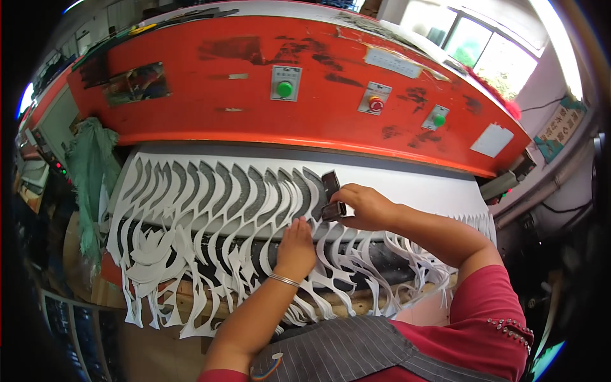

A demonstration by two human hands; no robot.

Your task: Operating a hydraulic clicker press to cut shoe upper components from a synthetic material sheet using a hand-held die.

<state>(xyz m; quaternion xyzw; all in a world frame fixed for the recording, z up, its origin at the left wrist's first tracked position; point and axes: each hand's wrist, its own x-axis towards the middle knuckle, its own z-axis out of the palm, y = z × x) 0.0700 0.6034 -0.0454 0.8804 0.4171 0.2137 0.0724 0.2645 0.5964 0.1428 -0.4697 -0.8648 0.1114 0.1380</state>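
A white sheet [407, 188] lies across the work surface, with rows of curved, leaf-shaped holes cut through its left and middle parts. My right hand [366, 207] grips a dark metal cutting die [332, 211] at the right end of the upper row of holes. The die's full outline is partly hidden by my fingers. My left hand [296, 248] rests on the cut part of the sheet, left of the die and a little nearer, its fingers stretched forward and close together. Loose white crescent-shaped pieces [153, 249] are heaped at the left on the cut sheet.
A wide red machine beam [210, 114] spans behind the sheet, carrying a green button [284, 89], a red button [375, 104] and another green button [438, 120]. Green cloth [92, 178] hangs at the left. Cut white strips [197, 312] dangle over the near edge.
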